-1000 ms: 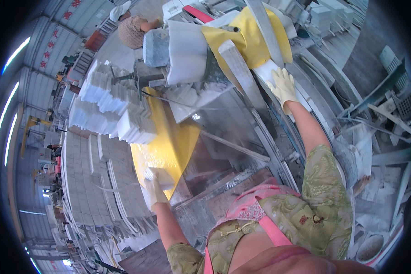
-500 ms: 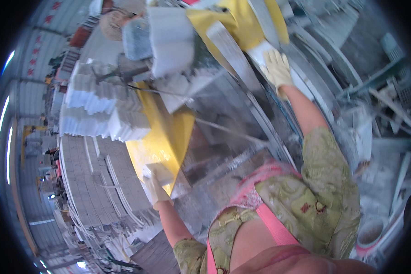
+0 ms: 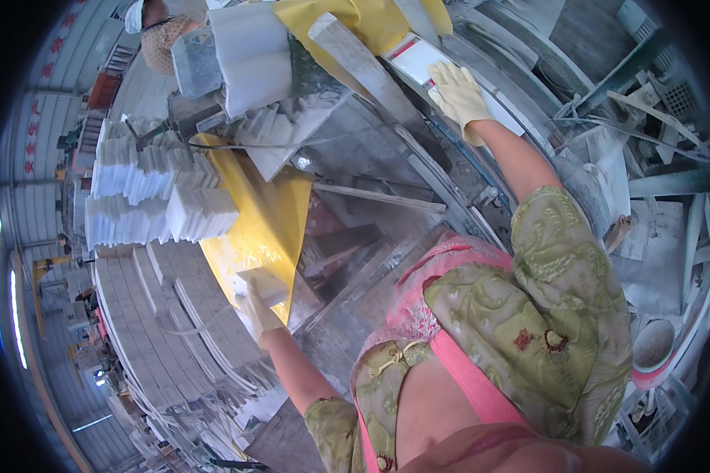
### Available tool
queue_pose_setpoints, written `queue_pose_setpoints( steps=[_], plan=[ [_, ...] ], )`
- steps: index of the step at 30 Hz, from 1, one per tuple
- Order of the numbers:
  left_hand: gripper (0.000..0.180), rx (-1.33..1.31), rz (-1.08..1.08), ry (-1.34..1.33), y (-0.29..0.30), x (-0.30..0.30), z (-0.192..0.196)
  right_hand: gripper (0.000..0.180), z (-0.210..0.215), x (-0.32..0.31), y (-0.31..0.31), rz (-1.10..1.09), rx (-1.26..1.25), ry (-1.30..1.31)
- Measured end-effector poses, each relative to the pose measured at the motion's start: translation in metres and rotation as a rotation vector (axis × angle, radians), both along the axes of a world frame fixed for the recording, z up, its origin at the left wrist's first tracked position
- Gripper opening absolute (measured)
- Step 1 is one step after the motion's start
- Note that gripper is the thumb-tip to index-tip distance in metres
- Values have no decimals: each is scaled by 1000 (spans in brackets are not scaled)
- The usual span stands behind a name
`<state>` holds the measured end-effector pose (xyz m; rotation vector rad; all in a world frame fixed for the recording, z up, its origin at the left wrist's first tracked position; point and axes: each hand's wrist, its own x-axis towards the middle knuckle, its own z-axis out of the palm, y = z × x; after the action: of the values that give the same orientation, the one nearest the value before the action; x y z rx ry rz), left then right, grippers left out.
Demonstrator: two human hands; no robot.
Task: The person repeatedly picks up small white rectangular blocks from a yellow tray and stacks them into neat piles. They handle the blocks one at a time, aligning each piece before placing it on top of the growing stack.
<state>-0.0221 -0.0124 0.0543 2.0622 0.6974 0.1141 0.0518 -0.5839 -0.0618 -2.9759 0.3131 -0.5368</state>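
My left hand, in a pale rubber glove, grips the side of a small white block or stack of tiles. This block rests at the near end of a wet yellow sheet. My right hand, gloved alike, lies with its fingers stretched out across a narrow white surface with red marks, on the long bench at the right. Its palm side is hidden. Beside that hand a long grey stone strip leans slantwise against another yellow sheet.
Stacked white tiles stand on long grey slabs at the left. White blocks are at the back, near a person in a knitted top. A thin bar crosses the middle. A pink-rimmed bucket stands at lower right.
The whole view has shifted, with most things now further left in the picture. My left hand stays at the white block, and my right hand stays on the white surface.
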Motion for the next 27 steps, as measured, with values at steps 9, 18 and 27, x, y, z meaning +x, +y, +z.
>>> queue_pose_setpoints(
  steps=[9, 18, 27],
  plan=[
    [76, 103, -29, 70, 25, 8, -16, 64, 38, -74, -49, 273, 650, 35],
    [72, 103, -28, 43, 20, 8, -13, 71, 39, -194, -11, 193, -241, 246],
    [72, 67, -65, -10, 11, 3, -6, 49, 30, -166, -16, 52, -325, -3]
  ],
)
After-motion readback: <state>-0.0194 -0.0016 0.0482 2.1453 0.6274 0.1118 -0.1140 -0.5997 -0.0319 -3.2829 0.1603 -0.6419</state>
